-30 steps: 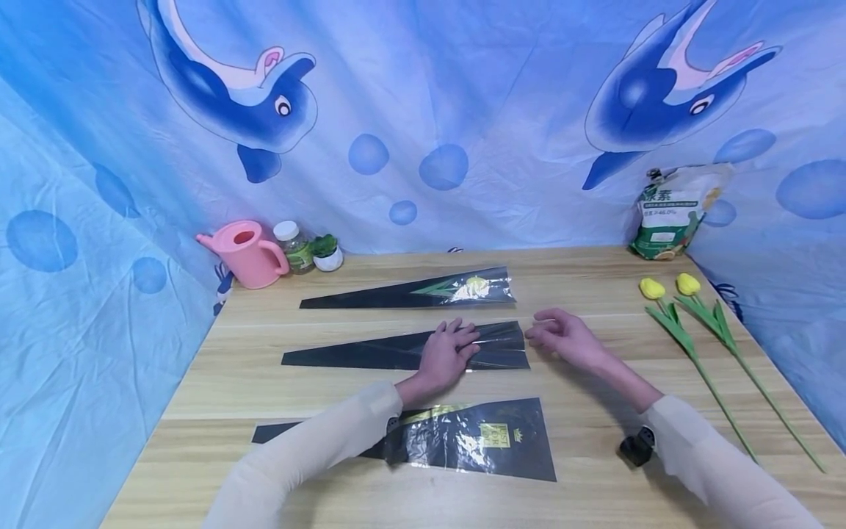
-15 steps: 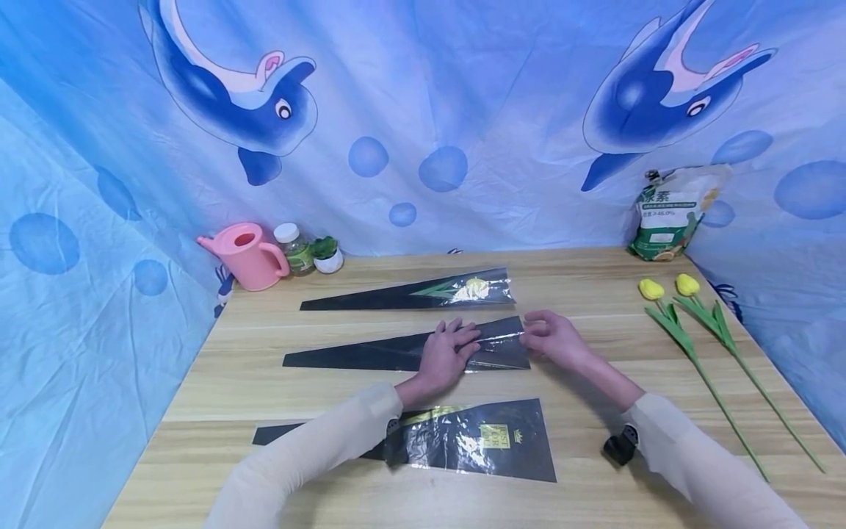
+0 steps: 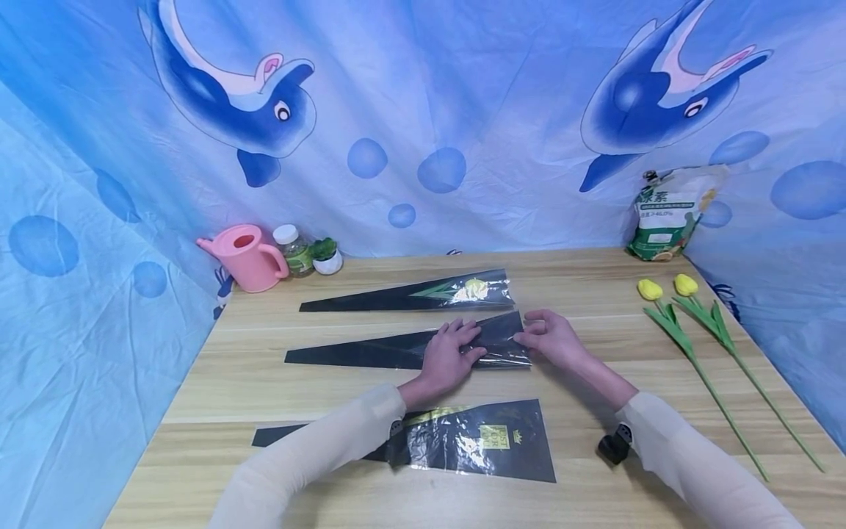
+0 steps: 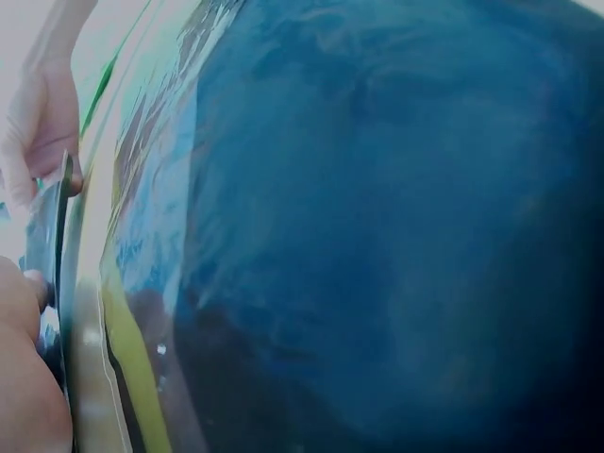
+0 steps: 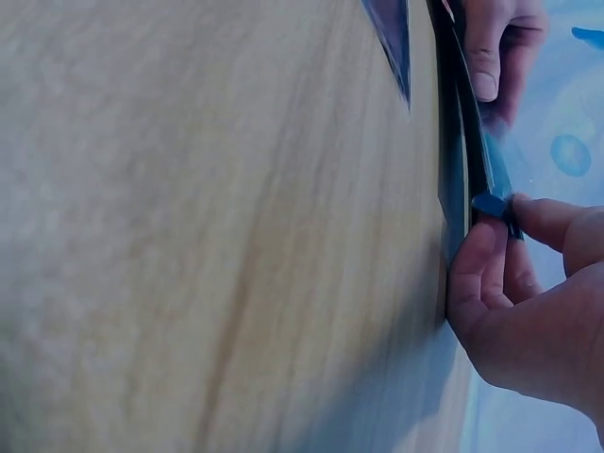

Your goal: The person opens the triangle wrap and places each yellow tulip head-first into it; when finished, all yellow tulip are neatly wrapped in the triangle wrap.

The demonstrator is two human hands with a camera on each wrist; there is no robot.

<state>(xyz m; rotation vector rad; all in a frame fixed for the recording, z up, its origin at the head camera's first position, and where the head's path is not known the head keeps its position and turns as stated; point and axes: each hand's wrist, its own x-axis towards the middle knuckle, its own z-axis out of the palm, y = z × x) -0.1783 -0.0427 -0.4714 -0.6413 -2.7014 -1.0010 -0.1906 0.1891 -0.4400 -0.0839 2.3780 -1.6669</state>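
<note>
Left hand (image 3: pixel 444 364), fingers spread, rests on middle black sleeve (image 3: pixel 398 351). Right hand (image 3: pixel 557 341) pinches sleeve's wide end between thumb and fingers. Beyond left hand: far sleeve (image 3: pixel 370 297) holding yellow tulip (image 3: pixel 476 288). Nearer than left hand: printed sleeve (image 3: pixel 476 442). Right of right hand: two loose tulips (image 3: pixel 675 332).

Dark glossy sleeve (image 4: pixel 377 217) up close, yellow edge band (image 4: pixel 135 363), hands (image 4: pixel 42 127) (image 4: pixel 24 363) touching second sleeve (image 4: pixel 43 231).

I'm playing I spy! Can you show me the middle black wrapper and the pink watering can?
Middle black wrapper (image 3: pixel 390 353): head view, on its narrower part.
Pink watering can (image 3: pixel 252 269): head view, on its body.
</note>
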